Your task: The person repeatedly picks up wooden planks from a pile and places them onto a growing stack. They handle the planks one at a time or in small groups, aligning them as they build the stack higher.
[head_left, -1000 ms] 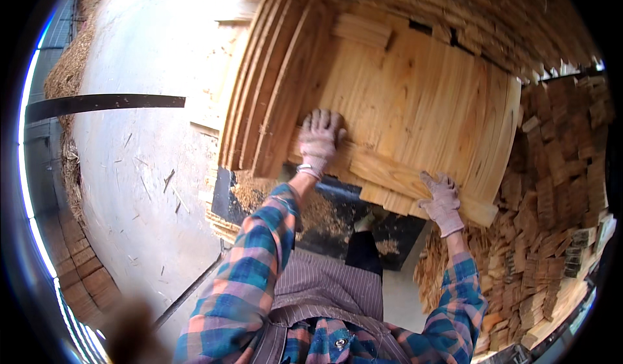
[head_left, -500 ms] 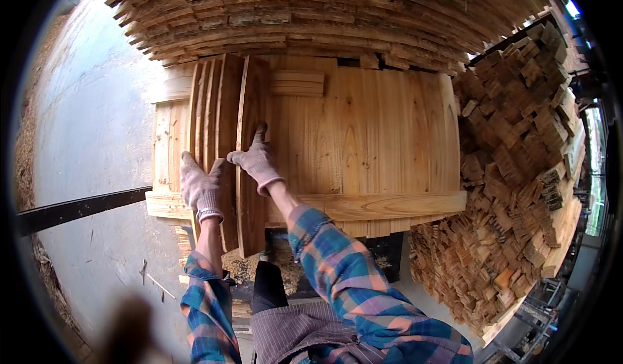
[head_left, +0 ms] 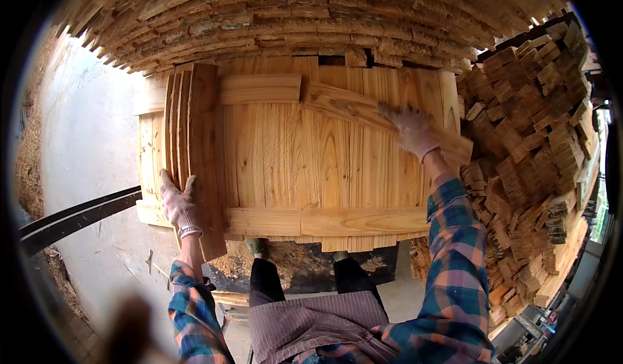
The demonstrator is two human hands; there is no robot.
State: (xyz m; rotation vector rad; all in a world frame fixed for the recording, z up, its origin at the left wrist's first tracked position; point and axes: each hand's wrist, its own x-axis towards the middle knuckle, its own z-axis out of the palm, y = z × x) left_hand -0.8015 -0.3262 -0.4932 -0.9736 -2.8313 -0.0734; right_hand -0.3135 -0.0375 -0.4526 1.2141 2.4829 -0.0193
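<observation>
My left hand (head_left: 178, 203), in a pale knitted glove, holds the near end of several wooden boards (head_left: 202, 150). These stand on edge, pressed side by side, across the left part of a flat layer of planks (head_left: 266, 156). Over at the right, my gloved right hand (head_left: 414, 132) grips a single wooden board (head_left: 354, 109) near its right end, fingers over its top. This board lies slanted, its left end close to a short crosswise board (head_left: 259, 89) along the far edge. Another crosswise board (head_left: 363, 221) runs along the near edge.
Behind the planks rises a tall stack of rough boards (head_left: 292, 20). A large heap of wood pieces (head_left: 519, 150) stands at the right. On the left are a grey floor (head_left: 84, 130) and a dark metal bar (head_left: 84, 214). Sawdust (head_left: 298, 266) lies near my feet.
My right hand has moved right with one board from the standing group and turned it flat and slantwise over the planks. My left hand and the standing boards have shifted slightly left in view.
</observation>
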